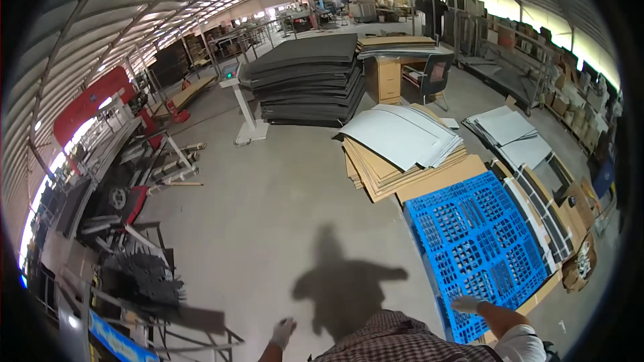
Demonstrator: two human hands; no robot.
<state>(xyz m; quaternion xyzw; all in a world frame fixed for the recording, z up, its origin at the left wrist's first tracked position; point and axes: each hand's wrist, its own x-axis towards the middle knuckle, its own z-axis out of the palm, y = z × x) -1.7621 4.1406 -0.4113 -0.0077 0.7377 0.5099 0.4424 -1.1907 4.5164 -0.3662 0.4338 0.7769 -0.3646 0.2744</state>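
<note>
My left hand (284, 332), in a pale glove, hangs over the grey floor at the lower middle, its fingers loosely bent and nothing visible in it. To the right, my right hand (465, 304), gloved too, is over the near left edge of a blue plastic pallet (473, 228). Its fingers stretch leftward; whether they touch the pallet or hover just above it I cannot tell. Grid-like openings cover the pallet, which lies at the right on brown cardboard sheets. Beyond it a pile of cardboard (376, 167) carries white sheets (396, 134) on top.
A tall stack of dark sheets (305, 80) stands ahead, beside a scale post with a display (245, 107). A wooden desk (389, 79) and black chair (436, 75) are behind the cardboard. Red-and-grey machinery (127, 194) and metal frames line the left. More white sheets (513, 134) lie at right.
</note>
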